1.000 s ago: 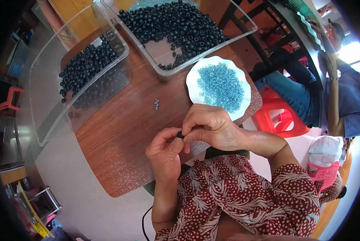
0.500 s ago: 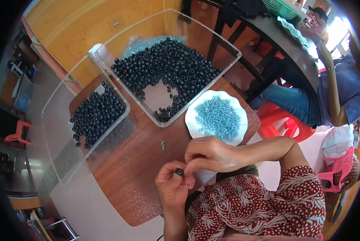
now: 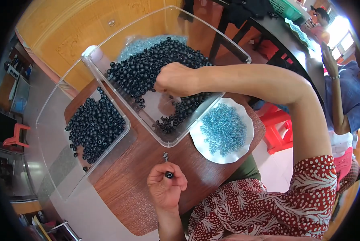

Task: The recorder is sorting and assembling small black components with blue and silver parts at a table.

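My left hand [image 3: 166, 190] is above the near part of the wooden table, palm up. Its thumb and fingers pinch one small black ring-shaped piece [image 3: 169, 174], hole facing up. My right arm reaches across to the large clear plastic bin [image 3: 168, 143], where my right hand [image 3: 179, 80] is over the loose black pieces [image 3: 168, 52]. Its fingers are curled together, tips turned down and partly hidden; what they hold cannot be made out. Beside the bin, under my right forearm, a scalloped white plate [image 3: 244, 143] carries a heap of tiny clear-blue pieces [image 3: 224, 128].
A second clear bin [image 3: 127, 124] with more black pieces overhangs the table's left side. A few small greyish pieces [image 3: 165, 156] lie on the wooden table [image 3: 123, 176]. Behind the big bin stands a yellow wooden panel [image 3: 75, 32]. At right, a person [image 3: 342, 92] sits by a dark table.
My right hand has left my left hand and moved up and away into the large bin. My left hand, still pinching the black piece, has turned palm up. The view has shifted slightly.
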Demonstrator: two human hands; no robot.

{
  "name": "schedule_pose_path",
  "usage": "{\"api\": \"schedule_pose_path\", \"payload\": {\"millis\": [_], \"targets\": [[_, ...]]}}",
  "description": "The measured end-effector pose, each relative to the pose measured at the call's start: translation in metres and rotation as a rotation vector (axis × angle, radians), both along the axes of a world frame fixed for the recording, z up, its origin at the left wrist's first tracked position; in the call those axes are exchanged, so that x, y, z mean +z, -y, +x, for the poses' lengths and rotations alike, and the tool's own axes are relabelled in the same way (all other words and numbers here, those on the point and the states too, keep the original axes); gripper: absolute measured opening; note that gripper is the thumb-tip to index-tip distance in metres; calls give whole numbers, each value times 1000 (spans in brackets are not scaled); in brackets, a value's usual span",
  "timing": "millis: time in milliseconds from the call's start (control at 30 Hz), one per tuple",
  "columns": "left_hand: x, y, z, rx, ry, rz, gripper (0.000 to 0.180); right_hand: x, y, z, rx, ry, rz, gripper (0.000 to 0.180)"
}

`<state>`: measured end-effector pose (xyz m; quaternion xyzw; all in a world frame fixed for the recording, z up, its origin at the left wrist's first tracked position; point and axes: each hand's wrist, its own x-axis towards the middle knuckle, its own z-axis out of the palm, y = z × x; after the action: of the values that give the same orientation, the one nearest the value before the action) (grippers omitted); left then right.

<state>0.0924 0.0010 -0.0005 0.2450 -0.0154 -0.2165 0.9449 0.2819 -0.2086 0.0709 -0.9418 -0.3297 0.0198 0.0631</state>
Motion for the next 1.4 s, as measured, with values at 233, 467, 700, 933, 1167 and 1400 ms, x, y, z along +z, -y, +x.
{"api": "schedule_pose_path", "payload": {"millis": [233,467,700,933,1167,1400], "targets": [[-5,-4,2,44,-34,38,29,-21,-27,10,233,33,-430,8],[-6,-6,2,43,-74,50,26,-29,-38,1,167,-161,-433,14],[-9,-5,4,45,-56,29,25,13,-30,-11,91,-111,-149,10],[-8,-1,-3,44,-36,-6,23,76,-23,-107,-124,-446,692,10],[9,4,-27,58,-36,-7,23,55,-23,-178,-234,-871,1053,11],[19,10,-48,83,-19,43,28,26,-29,-199,-248,-961,1151,15]]}}
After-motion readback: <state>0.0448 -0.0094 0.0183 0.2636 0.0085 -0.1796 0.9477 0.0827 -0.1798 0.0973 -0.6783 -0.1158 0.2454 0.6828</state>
